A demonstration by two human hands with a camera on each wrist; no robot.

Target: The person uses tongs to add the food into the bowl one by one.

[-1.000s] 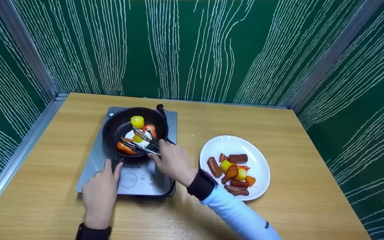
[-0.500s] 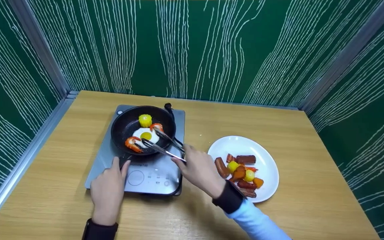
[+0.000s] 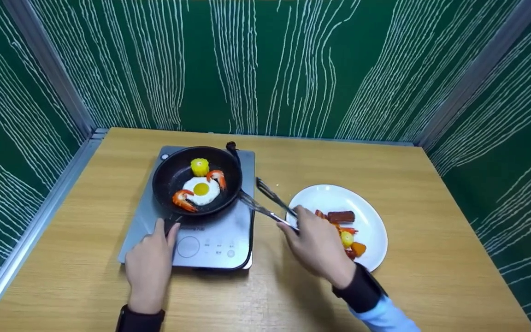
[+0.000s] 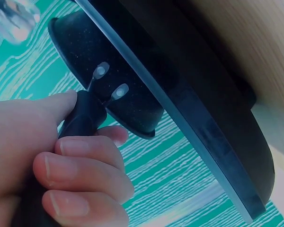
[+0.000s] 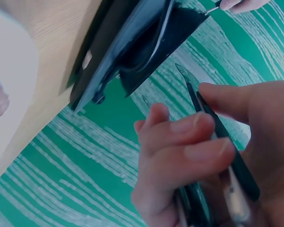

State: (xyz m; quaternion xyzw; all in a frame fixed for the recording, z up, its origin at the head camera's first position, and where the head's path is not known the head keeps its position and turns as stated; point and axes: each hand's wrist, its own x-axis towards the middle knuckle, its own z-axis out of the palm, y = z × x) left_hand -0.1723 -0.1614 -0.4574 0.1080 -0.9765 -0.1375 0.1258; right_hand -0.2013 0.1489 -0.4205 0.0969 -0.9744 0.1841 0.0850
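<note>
My left hand [image 3: 150, 265] grips the handle [image 4: 83, 113] of a black frying pan [image 3: 166, 203], which sits on a flat induction cooker [image 3: 143, 230]. Inside the pan lie a fried egg [image 3: 203, 190], a yellow corn piece [image 3: 199, 167] and two orange shrimps, one at the front left [image 3: 184, 201] and one at the right [image 3: 217, 178]. Between pan and plate, my right hand [image 3: 318, 244] holds metal tongs [image 3: 270, 214], their arms spread apart with nothing between the tips. Beneath that hand, the white plate [image 3: 371, 221] is partly covered.
On the plate are a brown sausage piece [image 3: 341, 217], a corn piece [image 3: 347, 239], an orange chunk [image 3: 358, 249] and other food partly hidden by the right hand. A black cord [image 3: 232, 146] runs beside the cooker. Green patterned panels [image 3: 284, 69] enclose the wooden table [image 3: 431, 258].
The tongs have left the pan and moved right with my right hand, toward the plate. The food stays in the pan. My left hand keeps hold of the handle.
</note>
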